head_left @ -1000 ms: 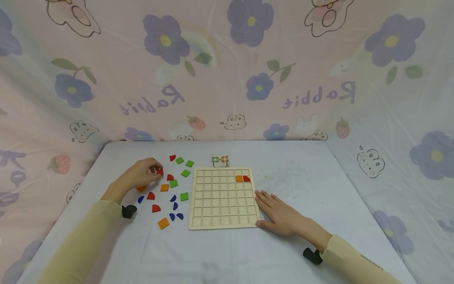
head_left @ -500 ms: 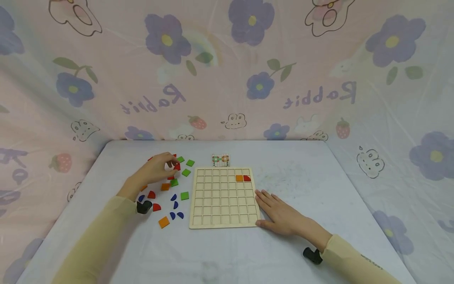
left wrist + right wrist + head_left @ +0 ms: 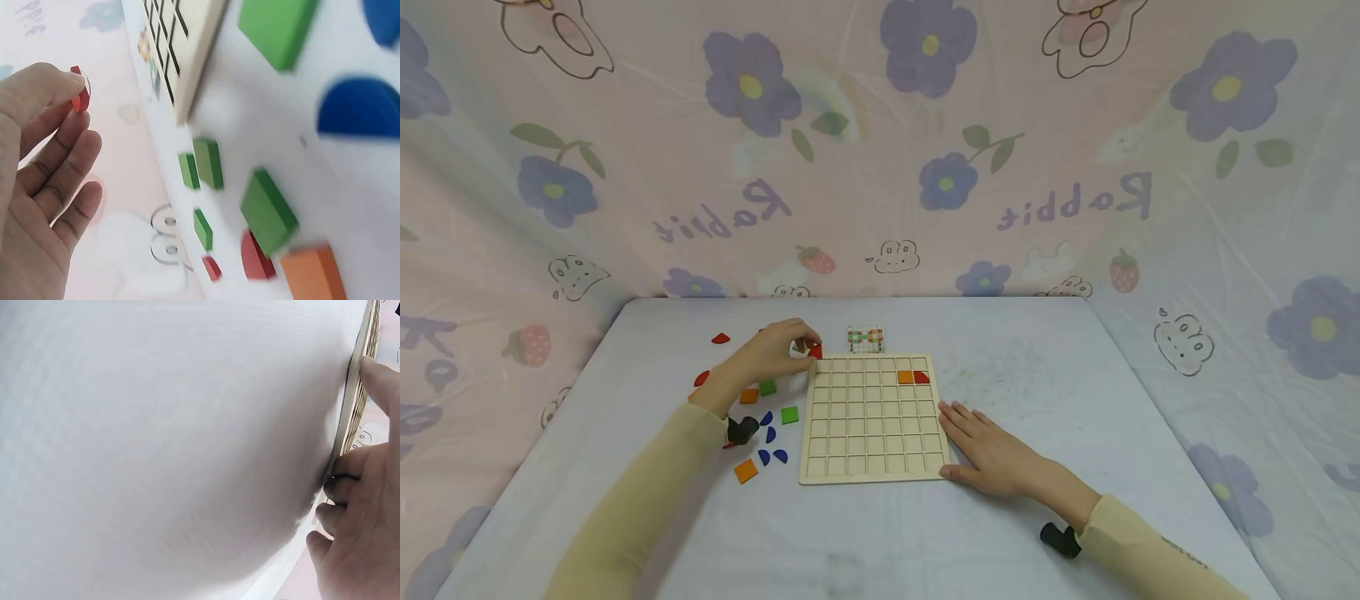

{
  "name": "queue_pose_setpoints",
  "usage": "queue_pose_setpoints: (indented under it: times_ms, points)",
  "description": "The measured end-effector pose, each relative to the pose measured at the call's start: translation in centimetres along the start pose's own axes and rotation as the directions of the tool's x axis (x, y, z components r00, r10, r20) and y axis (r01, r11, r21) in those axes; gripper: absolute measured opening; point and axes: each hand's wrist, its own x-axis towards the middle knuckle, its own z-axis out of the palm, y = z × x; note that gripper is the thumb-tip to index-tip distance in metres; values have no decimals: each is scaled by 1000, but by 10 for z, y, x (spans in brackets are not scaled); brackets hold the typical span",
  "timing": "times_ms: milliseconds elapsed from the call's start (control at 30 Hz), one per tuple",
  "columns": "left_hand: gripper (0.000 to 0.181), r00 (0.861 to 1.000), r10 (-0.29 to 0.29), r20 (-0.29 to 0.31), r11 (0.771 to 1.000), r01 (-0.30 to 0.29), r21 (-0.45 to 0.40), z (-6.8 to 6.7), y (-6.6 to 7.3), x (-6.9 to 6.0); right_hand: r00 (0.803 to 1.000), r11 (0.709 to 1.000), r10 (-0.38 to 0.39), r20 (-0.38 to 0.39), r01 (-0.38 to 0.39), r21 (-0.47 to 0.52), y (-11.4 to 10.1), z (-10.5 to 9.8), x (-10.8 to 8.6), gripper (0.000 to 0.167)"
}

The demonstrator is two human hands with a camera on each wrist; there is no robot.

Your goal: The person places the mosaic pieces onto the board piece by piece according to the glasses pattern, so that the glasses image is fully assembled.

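Note:
My left hand (image 3: 772, 350) pinches a red quarter-circle piece (image 3: 79, 94) between thumb and forefinger, at the back left corner of the wooden grid board (image 3: 868, 419). In the left wrist view the piece stands on edge, clear of the table. The right hand (image 3: 997, 452) lies flat beside the board, its fingertips and thumb touching the right edge. Up in the board's far right cells sit an orange square (image 3: 906, 377) and a red quarter-circle (image 3: 921, 377) side by side. Just behind the board lies a small pattern card (image 3: 866, 339).
Left of the board are scattered green squares (image 3: 789, 414), blue half-circles (image 3: 781, 457), orange squares (image 3: 746, 472) and red pieces (image 3: 721, 338). My left forearm and hand cover some of them. A printed cloth (image 3: 880, 167) hangs behind the white table (image 3: 1037, 350).
With the red piece in its fingers, my left hand has moved right from the far left of the loose pieces to the board's back left corner. My right hand has stayed still.

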Motion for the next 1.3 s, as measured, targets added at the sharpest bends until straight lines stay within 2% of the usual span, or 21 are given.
queue_pose_setpoints:
  times_ms: [333,800,1000,1300]
  points:
    - [30,995,88,43,996,-88,-9,20,14,23,1000,1000,2,7,-2,-4,0,0,1,84]
    - [29,984,139,108,990,-137,-24,44,38,47,1000,1000,-4,2,4,-8,0,0,1,84]
    - [25,981,146,130,989,-143,-31,53,45,57,1000,1000,-3,3,3,-3,0,0,1,84]
    - [29,978,126,168,992,-126,-12,65,57,68,1000,1000,1,4,-1,-2,0,0,1,84]
